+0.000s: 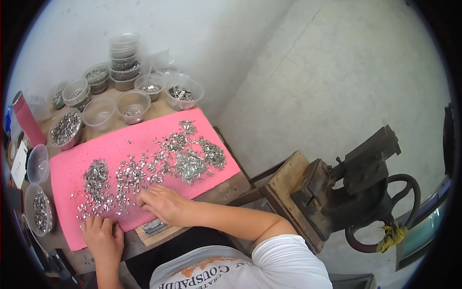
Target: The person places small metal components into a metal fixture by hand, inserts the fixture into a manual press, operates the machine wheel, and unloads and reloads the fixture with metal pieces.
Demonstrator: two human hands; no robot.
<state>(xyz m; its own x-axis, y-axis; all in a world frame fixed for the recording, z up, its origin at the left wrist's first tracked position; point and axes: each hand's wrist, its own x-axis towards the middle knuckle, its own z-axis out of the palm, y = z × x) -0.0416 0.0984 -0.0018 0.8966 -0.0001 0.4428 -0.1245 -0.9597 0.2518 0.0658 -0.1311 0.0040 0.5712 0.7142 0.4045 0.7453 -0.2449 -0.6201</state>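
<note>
My left hand (102,237) rests at the near left edge of a pink textured mat (65,178), thumb apart from the fingers. Its fingertips touch the mat beside a few loose metal pieces. Farther right, my right hand (163,204) reaches to the near edge of a scatter of small shiny metal pieces (131,176), fingers bent together. Whatever lies between those fingertips is hidden. Just below my right palm, a grey metal bar-like block (154,226) sits on a wooden board (166,235). Other heaps are a pile of small metal pieces (97,180) and thin silvery pins (190,166).
Clear plastic tubs (66,127), several holding metal parts, line the table's back and left. A pink bottle (29,118) stands at far left. To the right, a dark hand press (356,188) with a wheel (417,192) is mounted on a wooden stand (288,180).
</note>
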